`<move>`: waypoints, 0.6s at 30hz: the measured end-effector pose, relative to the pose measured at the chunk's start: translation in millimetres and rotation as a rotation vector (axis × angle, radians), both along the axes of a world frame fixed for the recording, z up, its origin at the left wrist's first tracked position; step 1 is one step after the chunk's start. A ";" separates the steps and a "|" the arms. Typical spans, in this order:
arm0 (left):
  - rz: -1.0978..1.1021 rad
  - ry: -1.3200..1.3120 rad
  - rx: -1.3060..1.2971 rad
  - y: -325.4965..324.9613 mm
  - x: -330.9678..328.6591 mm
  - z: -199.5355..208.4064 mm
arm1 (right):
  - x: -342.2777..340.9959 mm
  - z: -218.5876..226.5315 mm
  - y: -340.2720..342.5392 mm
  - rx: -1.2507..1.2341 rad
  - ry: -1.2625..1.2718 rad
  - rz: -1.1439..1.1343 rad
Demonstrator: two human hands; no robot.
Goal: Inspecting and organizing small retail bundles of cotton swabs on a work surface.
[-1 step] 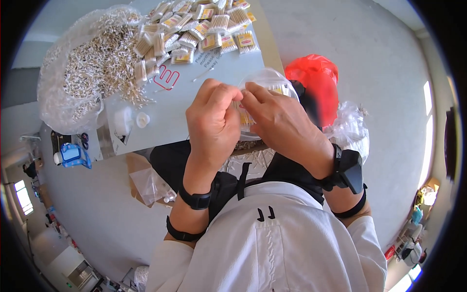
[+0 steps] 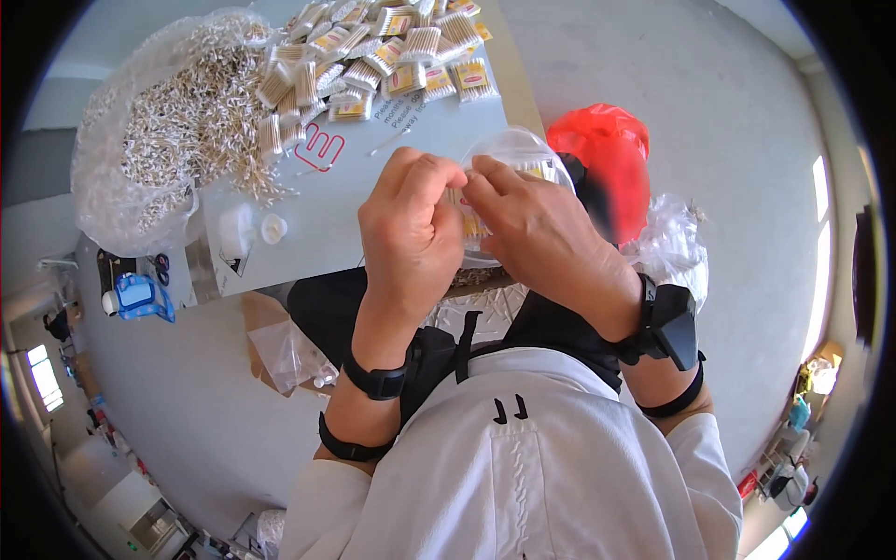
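Observation:
A clear plastic bag (image 2: 504,142) with packs of cotton swabs (image 2: 536,171) inside is held near the table's right edge. My left hand (image 2: 411,224) is closed, thumb and forefinger pinched at the bag's upper left edge. Opposite it, my right hand (image 2: 551,229) pinches the same edge, its fingertips almost touching the left ones and its back covering much of the bag. Beyond them, many wrapped packs of cotton swabs (image 2: 420,45) lie heaped on the table (image 2: 327,215). One loose cotton swab (image 2: 389,142) rests left of the bag.
Loose cotton swabs (image 2: 191,121) fill a large open plastic bag (image 2: 86,191) at the far left. A white round lid (image 2: 273,229) and a blue-and-white container (image 2: 140,294) are nearer. Red plastic bag (image 2: 597,135) and crumpled clear plastic (image 2: 670,233) stand right; a cardboard box (image 2: 259,322) is below.

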State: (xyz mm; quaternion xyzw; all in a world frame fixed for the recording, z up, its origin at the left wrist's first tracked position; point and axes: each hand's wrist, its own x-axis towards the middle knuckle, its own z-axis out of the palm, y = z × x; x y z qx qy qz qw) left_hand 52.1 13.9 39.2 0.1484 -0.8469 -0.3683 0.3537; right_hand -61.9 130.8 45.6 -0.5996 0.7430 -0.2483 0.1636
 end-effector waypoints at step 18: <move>0.020 -0.231 0.568 6.1 9.2 10.6 | -8.5 -20.6 -10.3 -0.064 0.049 0.034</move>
